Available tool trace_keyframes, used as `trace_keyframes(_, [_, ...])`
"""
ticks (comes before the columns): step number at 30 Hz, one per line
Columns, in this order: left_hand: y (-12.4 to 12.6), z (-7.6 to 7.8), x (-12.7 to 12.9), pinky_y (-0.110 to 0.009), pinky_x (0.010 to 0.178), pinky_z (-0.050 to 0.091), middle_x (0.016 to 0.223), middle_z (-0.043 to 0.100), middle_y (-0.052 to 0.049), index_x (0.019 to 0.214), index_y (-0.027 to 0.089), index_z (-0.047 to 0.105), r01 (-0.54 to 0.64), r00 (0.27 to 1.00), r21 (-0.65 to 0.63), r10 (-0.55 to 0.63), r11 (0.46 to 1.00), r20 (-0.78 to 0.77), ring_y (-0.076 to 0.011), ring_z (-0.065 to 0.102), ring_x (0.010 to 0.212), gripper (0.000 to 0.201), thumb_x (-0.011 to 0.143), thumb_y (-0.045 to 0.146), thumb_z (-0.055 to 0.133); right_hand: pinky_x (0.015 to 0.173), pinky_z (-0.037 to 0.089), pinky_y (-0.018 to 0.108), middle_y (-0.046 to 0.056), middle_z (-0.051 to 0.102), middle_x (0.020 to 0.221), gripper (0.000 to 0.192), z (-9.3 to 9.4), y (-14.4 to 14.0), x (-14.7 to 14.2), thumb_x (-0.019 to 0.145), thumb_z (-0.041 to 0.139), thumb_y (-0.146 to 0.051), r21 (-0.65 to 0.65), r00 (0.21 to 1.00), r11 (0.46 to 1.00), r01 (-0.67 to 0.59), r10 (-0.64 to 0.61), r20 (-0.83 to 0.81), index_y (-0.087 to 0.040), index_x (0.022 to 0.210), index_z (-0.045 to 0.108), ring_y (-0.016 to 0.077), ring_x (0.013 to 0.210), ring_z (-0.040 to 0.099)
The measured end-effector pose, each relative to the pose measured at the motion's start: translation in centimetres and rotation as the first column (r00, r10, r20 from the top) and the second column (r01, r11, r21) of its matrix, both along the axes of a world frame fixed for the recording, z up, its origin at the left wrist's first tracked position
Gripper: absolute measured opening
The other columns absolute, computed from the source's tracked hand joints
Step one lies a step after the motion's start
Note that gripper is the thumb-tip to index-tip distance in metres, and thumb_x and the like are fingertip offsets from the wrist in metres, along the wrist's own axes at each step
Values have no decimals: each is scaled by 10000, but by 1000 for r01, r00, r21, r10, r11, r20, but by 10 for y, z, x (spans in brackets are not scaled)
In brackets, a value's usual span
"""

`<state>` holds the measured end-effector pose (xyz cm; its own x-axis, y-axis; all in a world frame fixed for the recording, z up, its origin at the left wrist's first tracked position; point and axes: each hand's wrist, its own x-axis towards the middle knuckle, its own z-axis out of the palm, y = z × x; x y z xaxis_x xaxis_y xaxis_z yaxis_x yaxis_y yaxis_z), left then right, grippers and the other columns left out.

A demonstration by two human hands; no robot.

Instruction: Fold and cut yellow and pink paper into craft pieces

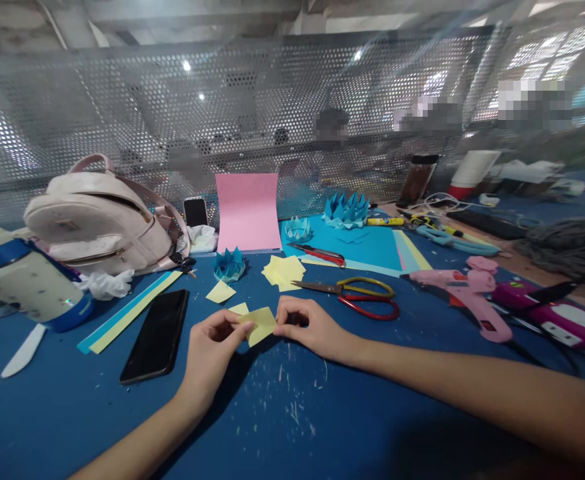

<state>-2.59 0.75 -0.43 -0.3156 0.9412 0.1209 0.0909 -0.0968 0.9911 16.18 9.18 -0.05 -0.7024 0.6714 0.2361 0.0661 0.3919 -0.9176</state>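
Observation:
My left hand (pixel 212 350) pinches a small yellow paper square (pixel 261 325) between thumb and fingers, a little above the blue table. On the square's right corner, the thumb and forefinger of my right hand (pixel 315 331) are closed too. Another yellow piece (pixel 239 309) shows just behind it; whether it is also held, I cannot tell. Beyond my hands lie a single yellow square (pixel 221 291) and a loose pile of yellow squares (pixel 284 272). Scissors (pixel 357 293) with yellow and red handles rest beside the pile. A folded blue paper crown-like piece (pixel 229 265) stands behind.
At left are a black phone (pixel 156 337), paper strips (pixel 129 313), a white plastic knife (pixel 23 351), a tumbler (pixel 27 280) and a backpack (pixel 102 223). A pink glue gun (pixel 465 290) and a purple power strip (pixel 552 313) lie right. A red-handled cutter (pixel 319 254) sits behind the scissors.

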Motion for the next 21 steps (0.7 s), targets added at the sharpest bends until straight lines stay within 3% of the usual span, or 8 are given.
trace_keyframes(9, [3, 0, 1, -177, 554, 438, 642, 604, 33, 733, 156, 640, -1, 996, 4, 1, 1000, 94, -98, 536, 589, 269, 619, 317, 822, 587, 378, 242, -1, 541, 782, 305, 4, -9, 1, 794, 723, -412, 19, 995, 996, -82, 81, 59, -154, 711, 583, 112, 650, 473])
trace_keyframes(12, [3, 1, 2, -180, 572, 449, 620, 602, 35, 755, 156, 636, 39, 993, 5, -40, 999, 111, -99, 546, 593, 270, 635, 312, 821, 615, 404, 239, 27, 569, 934, 338, 4, -9, 2, 820, 685, -472, -19, 992, 992, -123, 123, -4, -172, 960, 610, 134, 749, 512])
trace_keyframes(15, [2, 2, 3, -180, 589, 451, 602, 604, 37, 777, 156, 632, 95, 987, 14, -96, 995, 127, -96, 555, 591, 262, 656, 291, 821, 712, 434, 261, 68, 549, 1113, 454, 5, -8, 4, 905, 544, -535, -33, 981, 988, -148, 143, -128, -200, 1210, 530, 180, 953, 527])
trace_keyframes(18, [0, 2, 4, -178, 563, 434, 568, 598, 44, 765, 158, 611, 143, 982, 21, -144, 990, 124, -87, 538, 549, 265, 658, 279, 821, 853, 420, 311, 67, 546, 1117, 383, 5, -7, 6, 978, 418, -497, 11, 976, 985, -172, 172, -135, -204, 1189, 544, 195, 1036, 509])
trace_keyframes(21, [-1, 2, 4, -177, 538, 409, 550, 588, 47, 736, 160, 585, 182, 978, 3, -181, 983, 106, -83, 520, 521, 266, 669, 284, 812, 917, 394, 338, 59, 540, 1082, 310, 7, -8, 6, 993, 411, -442, 63, 982, 986, -155, 161, -94, -200, 1099, 572, 192, 1027, 505])
